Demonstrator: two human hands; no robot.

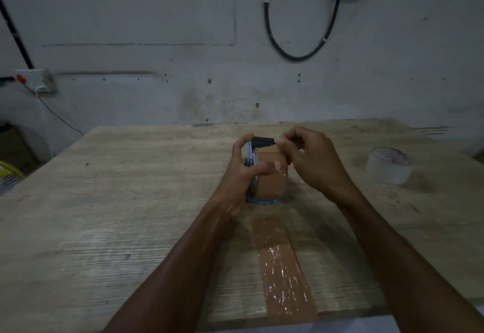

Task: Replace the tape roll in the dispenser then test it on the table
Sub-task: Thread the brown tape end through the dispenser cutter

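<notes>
A tape dispenser (pixel 263 142) with a metal frame and black top stands on the wooden table (pixel 131 201), loaded with a brown tape roll (pixel 271 183). My left hand (pixel 242 173) grips the dispenser's left side, thumb lying across the roll. My right hand (pixel 311 161) pinches at the top of the roll beside the black part; whether it holds the tape end is hidden by the fingers. A strip of brown tape (pixel 282 267) is stuck on the table, running from near the dispenser to the front edge. A whitish tape roll (pixel 390 166) lies flat at the right.
A grey wall stands behind the table, with a black cable loop (pixel 301 55) hanging on it and a wall socket (pixel 39 80) at the left. A yellow object (pixel 7 173) shows beyond the table's left edge.
</notes>
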